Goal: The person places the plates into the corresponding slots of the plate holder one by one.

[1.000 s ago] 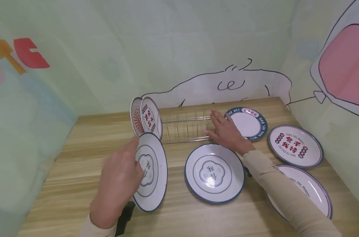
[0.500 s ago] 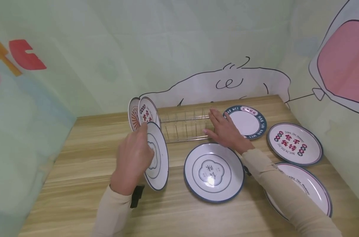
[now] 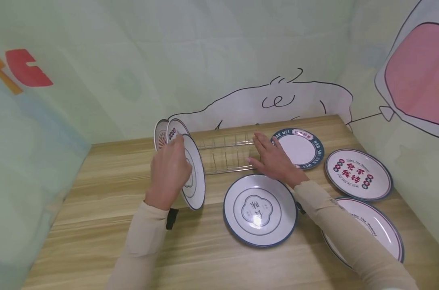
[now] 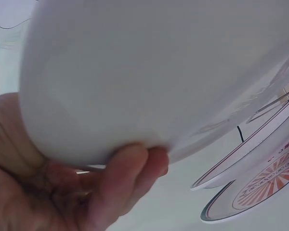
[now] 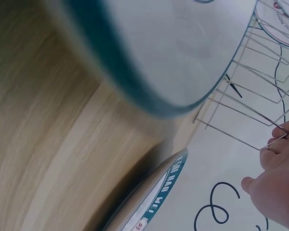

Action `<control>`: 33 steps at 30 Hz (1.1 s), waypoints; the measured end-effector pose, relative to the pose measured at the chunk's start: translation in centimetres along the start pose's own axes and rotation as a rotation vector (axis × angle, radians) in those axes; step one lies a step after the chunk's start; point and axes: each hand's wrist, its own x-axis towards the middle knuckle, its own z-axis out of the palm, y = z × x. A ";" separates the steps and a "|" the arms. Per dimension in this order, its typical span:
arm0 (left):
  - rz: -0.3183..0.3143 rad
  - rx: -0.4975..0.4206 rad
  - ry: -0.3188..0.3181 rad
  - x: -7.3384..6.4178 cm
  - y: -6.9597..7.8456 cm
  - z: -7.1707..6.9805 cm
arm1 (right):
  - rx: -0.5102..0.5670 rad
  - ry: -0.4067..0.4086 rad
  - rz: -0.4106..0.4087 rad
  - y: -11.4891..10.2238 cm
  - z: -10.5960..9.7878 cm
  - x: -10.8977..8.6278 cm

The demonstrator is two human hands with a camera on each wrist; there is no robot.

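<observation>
My left hand pinches the upper rim of a white, blue-edged plate, which stands nearly on edge at the left end of the wire dish rack. In the left wrist view the pale underside of this plate fills much of the picture, with fingertips pressed against it. Two upright plates, one with an orange ray pattern and one with red lettering, stand at the rack's left end, partly behind the held plate. My right hand rests with extended fingers against the rack's right end.
A matching blue-edged plate lies in front of the rack. To the right lie a teal-rimmed plate, a plate with red characters and another white plate partly under my right sleeve. A printed cloth wall rises behind the wooden table.
My left hand has carried the blue-edged plate forward and slightly right, up to the rack's left end, turning it more edge-on. The right hand has stayed at the rack.
</observation>
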 end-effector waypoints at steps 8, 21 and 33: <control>-0.026 -0.010 0.048 1.7 -0.1 1.0 | -0.015 0.007 -0.014 -0.2 0.0 0.1; -0.007 -0.010 0.145 3.6 -0.4 3.1 | -0.006 0.006 -0.008 -0.2 -0.2 0.0; -0.028 0.003 0.160 4.7 -1.5 4.3 | 0.000 0.002 -0.001 -0.2 -0.3 -0.1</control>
